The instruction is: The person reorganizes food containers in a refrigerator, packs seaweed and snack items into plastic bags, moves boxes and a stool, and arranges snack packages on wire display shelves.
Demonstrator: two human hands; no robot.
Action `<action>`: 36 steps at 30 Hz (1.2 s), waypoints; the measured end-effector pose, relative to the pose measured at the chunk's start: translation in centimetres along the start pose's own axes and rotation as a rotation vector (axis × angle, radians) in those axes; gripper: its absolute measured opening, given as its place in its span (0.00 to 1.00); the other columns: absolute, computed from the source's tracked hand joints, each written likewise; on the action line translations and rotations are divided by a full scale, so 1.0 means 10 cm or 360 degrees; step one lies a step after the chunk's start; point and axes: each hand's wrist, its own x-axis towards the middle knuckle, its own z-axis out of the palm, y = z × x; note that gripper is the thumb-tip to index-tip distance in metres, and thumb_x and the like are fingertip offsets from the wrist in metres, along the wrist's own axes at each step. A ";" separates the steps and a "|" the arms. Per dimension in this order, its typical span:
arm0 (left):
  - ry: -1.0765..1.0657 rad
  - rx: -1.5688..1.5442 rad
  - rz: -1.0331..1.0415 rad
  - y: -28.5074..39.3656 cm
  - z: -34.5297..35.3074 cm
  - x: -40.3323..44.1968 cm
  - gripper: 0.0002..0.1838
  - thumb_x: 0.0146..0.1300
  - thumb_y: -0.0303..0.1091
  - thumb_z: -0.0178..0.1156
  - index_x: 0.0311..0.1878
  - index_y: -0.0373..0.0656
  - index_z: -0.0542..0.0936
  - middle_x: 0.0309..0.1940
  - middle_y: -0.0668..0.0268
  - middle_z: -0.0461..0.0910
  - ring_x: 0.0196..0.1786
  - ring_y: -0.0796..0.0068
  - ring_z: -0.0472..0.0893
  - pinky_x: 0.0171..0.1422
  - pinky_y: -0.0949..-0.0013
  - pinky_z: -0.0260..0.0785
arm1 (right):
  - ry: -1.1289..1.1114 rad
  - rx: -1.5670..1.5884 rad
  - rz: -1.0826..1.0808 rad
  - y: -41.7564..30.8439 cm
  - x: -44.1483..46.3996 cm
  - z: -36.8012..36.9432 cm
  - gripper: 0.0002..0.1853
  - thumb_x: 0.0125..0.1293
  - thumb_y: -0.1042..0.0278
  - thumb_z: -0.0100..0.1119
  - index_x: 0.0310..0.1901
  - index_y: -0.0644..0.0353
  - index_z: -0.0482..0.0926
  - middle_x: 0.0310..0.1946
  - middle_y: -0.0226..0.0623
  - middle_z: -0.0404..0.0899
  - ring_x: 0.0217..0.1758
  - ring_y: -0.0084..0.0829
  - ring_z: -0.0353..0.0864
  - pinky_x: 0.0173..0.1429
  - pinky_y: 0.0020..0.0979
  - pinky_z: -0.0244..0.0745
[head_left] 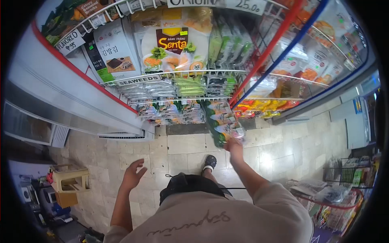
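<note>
My right hand (234, 148) grips the lower end of a green printed snack pack (221, 123) in shiny clear plastic. The pack hangs at a tilt in front of the right end of the lowest wire rack, its upper end close to the rack edge. Similar green-and-white packs (170, 109) lie in rows on that rack, left of the one I hold. My left hand (133, 175) hovers over the floor, fingers apart, touching nothing.
Above stand a Senta rice paper pack (174, 44) and a seaweed pack (115, 52) behind a "SEAWEEDS" label (139, 80). More bagged goods hang right of the red and blue posts (269, 48). A beige stool (69, 174) stands at left, a wire basket (352, 204) at right.
</note>
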 end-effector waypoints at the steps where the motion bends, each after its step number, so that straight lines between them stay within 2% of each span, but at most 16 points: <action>1: 0.0002 0.0092 0.0154 0.18 -0.02 0.09 0.23 0.64 0.34 0.63 0.61 0.40 0.74 0.53 0.58 0.80 0.53 0.65 0.80 0.59 0.65 0.71 | 0.0015 -0.0220 -0.0180 -0.14 -0.17 -0.21 0.14 0.71 0.63 0.51 0.26 0.56 0.76 0.19 0.28 0.70 0.21 0.21 0.67 0.28 0.27 0.65; 3: -0.0047 0.0072 0.0415 0.50 -0.02 0.25 0.23 0.63 0.34 0.64 0.60 0.40 0.75 0.53 0.58 0.80 0.54 0.64 0.80 0.59 0.63 0.71 | 0.0120 -0.0861 -0.0891 -0.53 -0.62 -0.45 0.13 0.67 0.67 0.53 0.24 0.58 0.75 0.16 0.32 0.71 0.20 0.27 0.69 0.28 0.31 0.66; 5: -0.0169 0.0141 0.0833 0.99 -0.02 0.34 0.26 0.60 0.36 0.67 0.61 0.42 0.74 0.56 0.57 0.78 0.57 0.60 0.77 0.63 0.60 0.68 | -0.0237 -0.2130 -0.1584 -1.16 -1.02 -0.70 0.05 0.59 0.70 0.57 0.27 0.58 0.78 0.24 0.37 0.78 0.24 0.34 0.74 0.33 0.36 0.69; 10: -0.0286 0.0407 0.1703 2.36 0.08 0.19 0.58 0.44 0.47 0.78 0.76 0.45 0.53 0.70 0.51 0.61 0.70 0.51 0.64 0.76 0.58 0.53 | -0.0616 -0.2385 -0.2476 -2.18 -2.02 0.01 0.06 0.50 0.68 0.61 0.31 0.57 0.77 0.42 0.34 0.81 0.36 0.34 0.77 0.42 0.37 0.72; 13: -0.0478 -0.0169 0.1446 2.36 0.17 0.32 0.71 0.35 0.43 0.83 0.77 0.39 0.43 0.72 0.49 0.59 0.73 0.54 0.62 0.76 0.58 0.53 | -0.0874 -0.2350 -0.2758 -2.24 -2.27 0.51 0.10 0.50 0.66 0.60 0.36 0.56 0.79 0.46 0.34 0.80 0.40 0.31 0.77 0.45 0.35 0.71; 15: -0.0500 -0.0422 0.1263 2.16 -0.04 0.30 0.71 0.35 0.41 0.84 0.77 0.38 0.42 0.70 0.50 0.62 0.71 0.58 0.65 0.73 0.61 0.57 | -0.0860 -0.2398 -0.2798 -2.29 -2.36 0.74 0.11 0.52 0.64 0.60 0.38 0.55 0.79 0.46 0.33 0.80 0.43 0.30 0.77 0.47 0.35 0.71; 18: 0.0216 -0.0259 0.1447 1.81 -0.31 0.14 0.56 0.37 0.32 0.81 0.69 0.34 0.57 0.59 0.53 0.73 0.62 0.60 0.74 0.68 0.60 0.65 | -0.0907 -0.2110 -0.2723 -2.34 -2.38 0.99 0.16 0.63 0.54 0.61 0.48 0.54 0.80 0.47 0.35 0.79 0.50 0.36 0.77 0.52 0.37 0.71; 19: 0.0231 -0.0254 0.1435 1.71 -0.40 0.13 0.56 0.37 0.32 0.81 0.69 0.34 0.57 0.59 0.53 0.73 0.62 0.60 0.74 0.68 0.60 0.65 | -0.0926 -0.2097 -0.2731 -2.33 -2.35 1.05 0.16 0.63 0.54 0.61 0.48 0.54 0.80 0.47 0.35 0.79 0.50 0.36 0.77 0.52 0.37 0.71; 21: 0.0132 -0.1237 0.0922 1.55 -0.54 0.04 0.54 0.37 0.34 0.82 0.67 0.34 0.59 0.57 0.55 0.73 0.61 0.62 0.74 0.64 0.61 0.69 | -0.0740 -0.1563 -0.2362 -2.33 -2.26 1.14 0.22 0.62 0.55 0.65 0.54 0.56 0.77 0.46 0.39 0.79 0.51 0.43 0.77 0.56 0.40 0.72; 23: 0.0240 -0.1215 0.0962 1.41 -0.64 -0.03 0.51 0.37 0.34 0.82 0.63 0.35 0.61 0.55 0.56 0.74 0.56 0.63 0.77 0.59 0.63 0.73 | -0.1079 -0.1572 -0.1742 -2.38 -2.24 1.26 0.24 0.62 0.65 0.66 0.59 0.59 0.74 0.46 0.39 0.79 0.51 0.34 0.78 0.53 0.35 0.75; 25: 0.0701 -0.0797 0.1238 1.17 -0.69 -0.08 0.50 0.38 0.32 0.81 0.63 0.33 0.61 0.54 0.56 0.74 0.56 0.64 0.77 0.60 0.64 0.72 | -0.1504 -0.1240 -0.1123 -2.38 -2.21 1.45 0.26 0.63 0.73 0.64 0.63 0.59 0.70 0.45 0.34 0.78 0.46 0.21 0.78 0.48 0.27 0.76; 28: 0.0798 -0.0851 0.1240 1.18 -0.86 -0.24 0.58 0.38 0.32 0.81 0.70 0.33 0.53 0.60 0.54 0.70 0.60 0.64 0.74 0.64 0.64 0.69 | -0.1660 -0.1123 -0.1154 -2.47 -2.35 1.75 0.28 0.61 0.71 0.68 0.63 0.58 0.70 0.42 0.29 0.75 0.38 0.19 0.76 0.43 0.24 0.74; 30: 0.0761 -0.0960 0.1246 1.17 -0.93 -0.29 0.64 0.38 0.32 0.81 0.74 0.34 0.47 0.63 0.52 0.66 0.63 0.63 0.72 0.65 0.64 0.68 | -0.1574 -0.1393 -0.1335 -2.55 -2.49 1.97 0.23 0.63 0.61 0.67 0.58 0.56 0.74 0.41 0.34 0.74 0.35 0.25 0.75 0.41 0.27 0.74; 34: 0.0679 -0.0972 0.1149 1.04 -1.02 -0.35 0.70 0.38 0.34 0.82 0.76 0.35 0.39 0.66 0.51 0.63 0.66 0.61 0.69 0.68 0.63 0.65 | -0.1631 -0.1465 -0.1291 -2.44 -2.28 2.31 0.11 0.66 0.62 0.62 0.46 0.56 0.78 0.31 0.35 0.77 0.30 0.30 0.77 0.38 0.31 0.73; 35: 0.0688 -0.0965 0.1143 0.96 -1.03 -0.34 0.70 0.38 0.34 0.82 0.76 0.35 0.39 0.66 0.51 0.63 0.66 0.61 0.69 0.68 0.63 0.65 | -0.1518 -0.1591 -0.1875 -2.45 -2.33 2.38 0.09 0.68 0.61 0.58 0.39 0.59 0.77 0.27 0.40 0.77 0.32 0.41 0.79 0.38 0.37 0.73; 36: 0.0717 -0.0884 0.1108 0.86 -1.04 -0.30 0.71 0.37 0.35 0.83 0.76 0.36 0.39 0.67 0.51 0.62 0.67 0.61 0.68 0.70 0.62 0.63 | -0.1530 -0.1585 -0.1875 -2.42 -2.34 2.44 0.09 0.68 0.61 0.58 0.39 0.59 0.77 0.27 0.40 0.77 0.32 0.41 0.79 0.38 0.37 0.73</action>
